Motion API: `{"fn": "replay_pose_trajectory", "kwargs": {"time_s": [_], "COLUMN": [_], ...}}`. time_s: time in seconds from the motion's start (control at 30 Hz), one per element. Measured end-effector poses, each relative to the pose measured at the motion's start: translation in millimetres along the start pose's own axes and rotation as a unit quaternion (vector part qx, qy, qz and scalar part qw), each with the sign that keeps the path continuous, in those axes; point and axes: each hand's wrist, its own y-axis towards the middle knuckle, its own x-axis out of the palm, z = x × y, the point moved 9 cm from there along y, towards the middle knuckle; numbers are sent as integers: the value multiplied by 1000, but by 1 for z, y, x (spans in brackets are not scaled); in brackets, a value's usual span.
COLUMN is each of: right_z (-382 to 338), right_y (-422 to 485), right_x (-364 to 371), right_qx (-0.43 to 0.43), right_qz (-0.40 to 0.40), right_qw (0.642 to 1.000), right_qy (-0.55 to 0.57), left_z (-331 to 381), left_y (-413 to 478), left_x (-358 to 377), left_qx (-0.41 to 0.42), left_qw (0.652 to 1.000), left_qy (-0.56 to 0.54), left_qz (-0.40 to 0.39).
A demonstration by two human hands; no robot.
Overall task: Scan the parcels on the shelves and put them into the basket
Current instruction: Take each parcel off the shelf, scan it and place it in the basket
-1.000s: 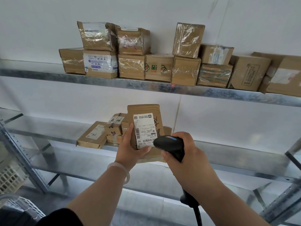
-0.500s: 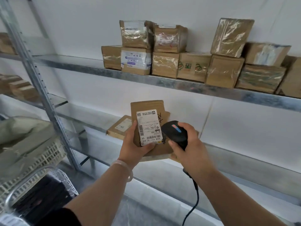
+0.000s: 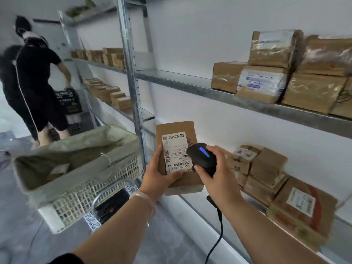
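The left hand (image 3: pixel 160 175) grips the parcel (image 3: pixel 177 159) upright by its lower edge, fingers clear of most of the label (image 3: pixel 174 152) so the barcode faces the reader. The right hand (image 3: pixel 217 176) is closed around the scanner (image 3: pixel 202 157), held just in front of the label. The basket (image 3: pixel 76 185) stands to the left, near enough to receive the parcel, which is probably the next step.

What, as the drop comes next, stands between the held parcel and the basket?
Nothing visible. The parcel in the left hand is just right of the open basket; the shelf post seems to stand behind that gap.
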Motion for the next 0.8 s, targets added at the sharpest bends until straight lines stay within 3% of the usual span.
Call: {"fn": "replay_pose_trajectory", "kwargs": {"time_s": [0.43, 0.8], "right_z": [-80, -110], "right_y": [113, 187], "right_x": [238, 364], "right_qx": [-25, -66], "right_qz": [-81, -145], "right_qw": [995, 984], "right_qy": [43, 81], "left_z": [-50, -96], "left_y": [134, 202], "left_x": [-214, -313], "left_qx": [-13, -61], "left_qw": [997, 986], "left_qy": [48, 50], "left_qz": [62, 145]}}
